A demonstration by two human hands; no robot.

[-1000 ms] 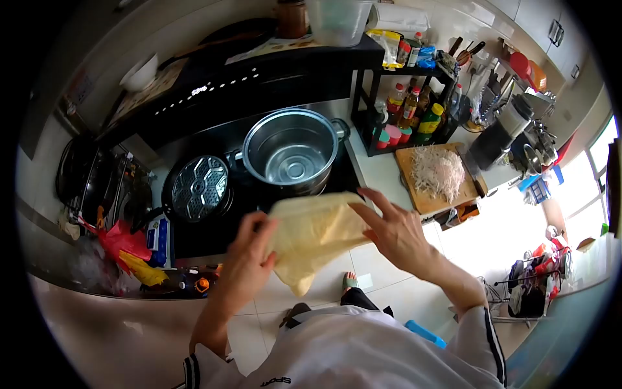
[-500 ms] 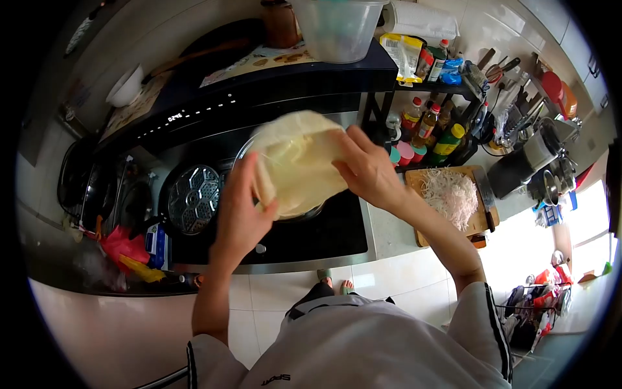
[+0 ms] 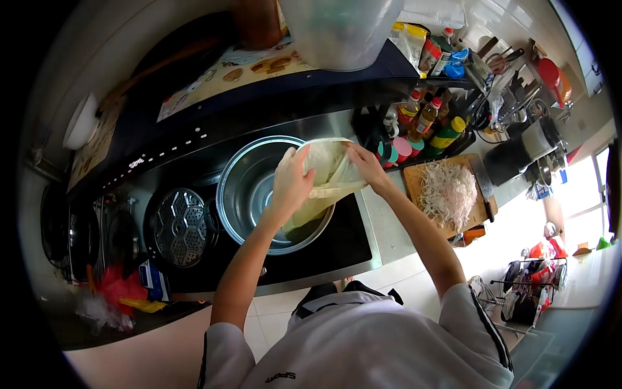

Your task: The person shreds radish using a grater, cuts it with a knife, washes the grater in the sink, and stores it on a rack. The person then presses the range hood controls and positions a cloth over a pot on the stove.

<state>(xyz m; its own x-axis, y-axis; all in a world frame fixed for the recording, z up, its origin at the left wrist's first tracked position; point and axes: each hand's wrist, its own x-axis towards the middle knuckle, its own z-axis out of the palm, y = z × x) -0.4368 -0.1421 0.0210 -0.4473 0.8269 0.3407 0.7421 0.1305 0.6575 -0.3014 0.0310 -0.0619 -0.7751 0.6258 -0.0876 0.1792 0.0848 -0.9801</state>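
My left hand and my right hand hold a thin pale yellow cloth between them, pinching it at opposite sides. It is folded and looks bag-like, with one part hanging lower into a large metal pot. The pot sits on the black cooktop, and the cloth hides its right side. My left hand is over the inside of the pot, while my right is just outside its right rim.
Left of the pot is a perforated steamer plate in a dark pan. Pale shreds lie on a wooden cutting board at right, beside a knife. Sauce bottles stand behind it. A range hood overhangs the back.
The cloth, spread out above the pot before, is now bunched and turned, lower and toward the right. My left hand has shifted right, uncovering the pot's inside. The view has shifted too.
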